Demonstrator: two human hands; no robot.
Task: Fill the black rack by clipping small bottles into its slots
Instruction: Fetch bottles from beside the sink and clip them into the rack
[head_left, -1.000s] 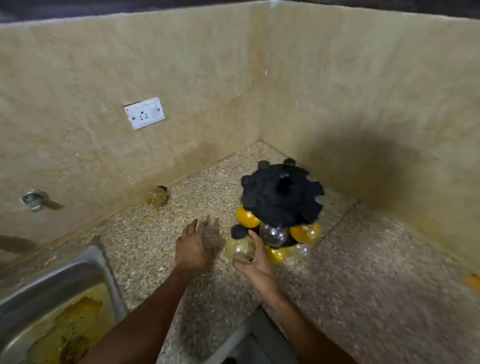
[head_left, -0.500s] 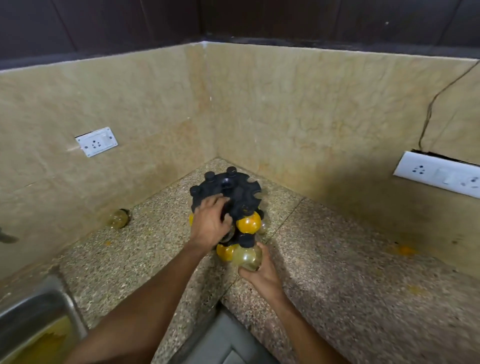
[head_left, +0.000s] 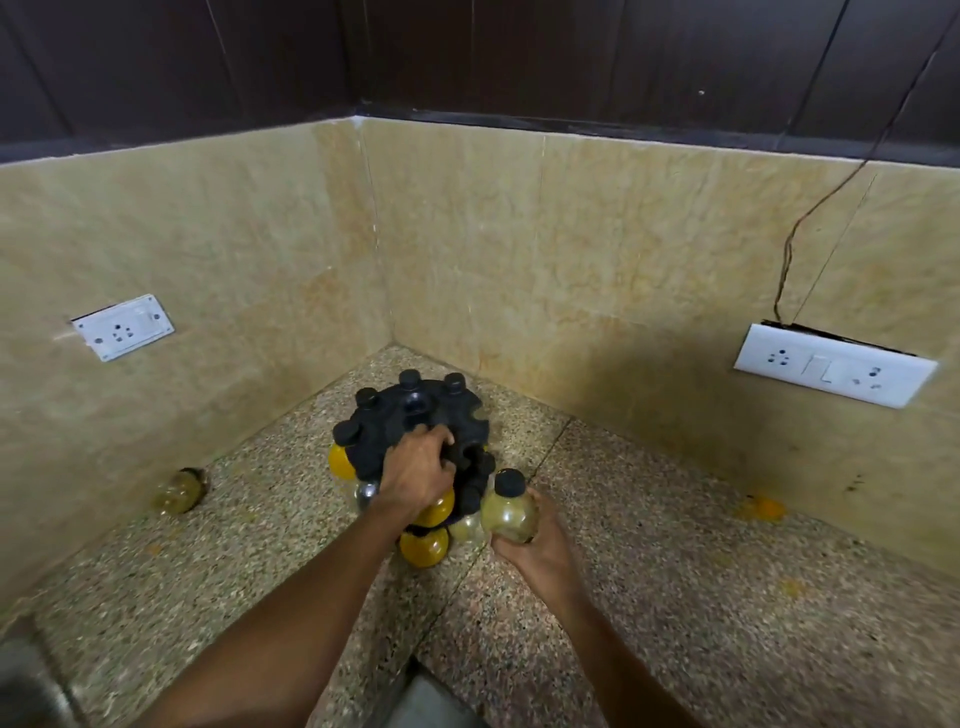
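- At the near edge of the speckled stone counter (head_left: 649, 597), two bare forearms reach in from below toward the corner where the two tiled walls meet.
- The right hand (head_left: 540, 545) cups a small bottle (head_left: 510, 512) from beneath, fingers curled round its rounded, pale, clear body; the black cap points up and the bottle sits just beside the rack's near right side.
- The left hand (head_left: 418, 473) lies on top of the black rack (head_left: 410, 421), fingers bent over the near rim of its notched upper disc, gripping it.
- Under that hand, bottles already clipped in hang at the rack's lower level: an orange bottle (head_left: 423, 545) nearest, another orange one (head_left: 340, 462) on the left, and clear ones between, partly hidden by the wrist.
- Black caps (head_left: 410, 378) stand up through several slots round the far and left rim of the top disc; some notches on the right side are open.
- Well to the left, a lone bottle (head_left: 179, 491) lies on its side near the foot of the left wall.
- An orange smear (head_left: 761, 508) marks the counter near the right wall.
- Farther back, a white socket plate (head_left: 123, 327) is on the left wall and a wider switch-and-socket plate (head_left: 834, 371) on the right wall, with a thin wire (head_left: 810, 213) rising from it.
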